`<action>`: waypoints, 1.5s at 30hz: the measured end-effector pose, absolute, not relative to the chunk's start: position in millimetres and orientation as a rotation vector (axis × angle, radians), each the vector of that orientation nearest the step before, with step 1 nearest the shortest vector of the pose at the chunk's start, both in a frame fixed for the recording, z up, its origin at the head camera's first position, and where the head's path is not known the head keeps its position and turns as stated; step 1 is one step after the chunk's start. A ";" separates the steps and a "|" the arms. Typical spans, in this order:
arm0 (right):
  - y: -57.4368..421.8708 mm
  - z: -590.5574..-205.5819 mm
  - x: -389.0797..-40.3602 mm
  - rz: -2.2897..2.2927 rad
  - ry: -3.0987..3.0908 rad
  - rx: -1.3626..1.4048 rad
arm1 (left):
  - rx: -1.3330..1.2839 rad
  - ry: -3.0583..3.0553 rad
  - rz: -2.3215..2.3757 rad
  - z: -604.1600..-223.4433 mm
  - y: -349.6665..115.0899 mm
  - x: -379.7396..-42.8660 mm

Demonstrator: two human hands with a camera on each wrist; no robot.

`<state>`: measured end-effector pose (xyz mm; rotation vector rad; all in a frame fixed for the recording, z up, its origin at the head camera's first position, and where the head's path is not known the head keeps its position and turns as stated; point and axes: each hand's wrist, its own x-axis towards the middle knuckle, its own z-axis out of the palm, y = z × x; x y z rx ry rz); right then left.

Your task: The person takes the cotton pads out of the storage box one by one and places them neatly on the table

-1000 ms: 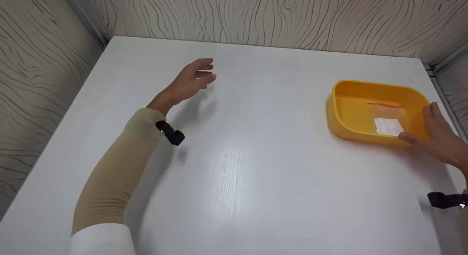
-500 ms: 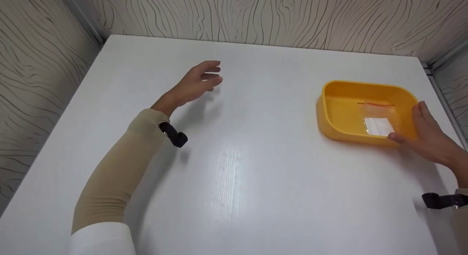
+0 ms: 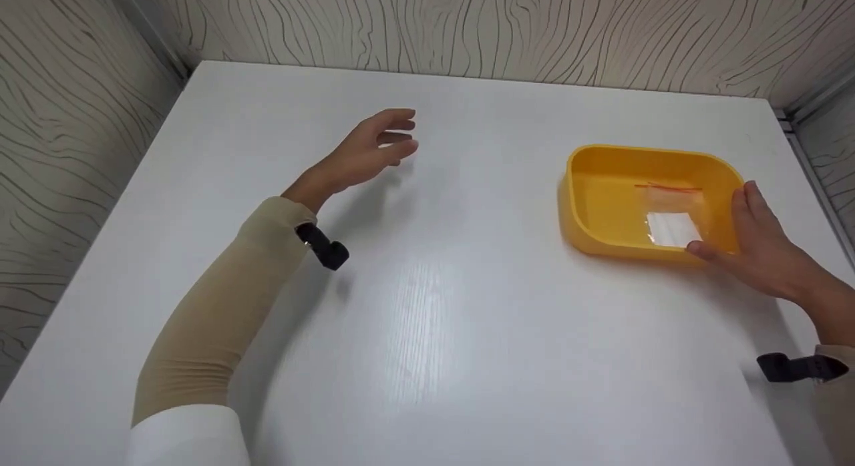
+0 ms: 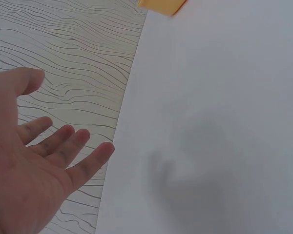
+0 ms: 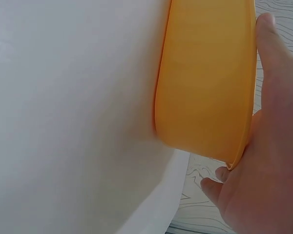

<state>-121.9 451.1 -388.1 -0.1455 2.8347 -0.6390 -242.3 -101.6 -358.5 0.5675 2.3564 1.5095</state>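
A yellow plastic box (image 3: 628, 251) with rounded corners sits at the right side of the white table. Inside it lies a clear zip bag (image 3: 671, 202) with a red strip along its top and a white patch (image 3: 671, 229) at its lower part. My right hand (image 3: 768, 252) lies against the box's right end, its fingers fairly straight, the thumb at the front rim. In the right wrist view this hand (image 5: 278, 141) rests along the rim and corner of the box. Over the table's back left, my left hand (image 3: 367, 152) hovers with relaxed, slightly bent fingers and holds nothing.
The white table (image 3: 427, 319) is bounded at the back by a wall (image 3: 467, 32) with a wood-grain pattern. Similar panels stand at the left and right. A small black camera (image 3: 324, 247) sits on the left wrist, another black camera (image 3: 798, 367) on the right.
The yellow box, with the bag inside, has slid left along the table together with my right hand. My left hand has drifted slightly to the right.
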 end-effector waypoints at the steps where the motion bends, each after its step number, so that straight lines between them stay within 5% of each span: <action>1: 449.8 -387.5 -121.3 -0.634 2.832 -0.150 | 0.571 2.354 1.509 -357.9 -100.7 -242.3; 45: 404.0 -378.3 -102.8 -0.514 2.773 -0.157 | 0.946 2.245 1.422 -314.8 -9.4 -225.2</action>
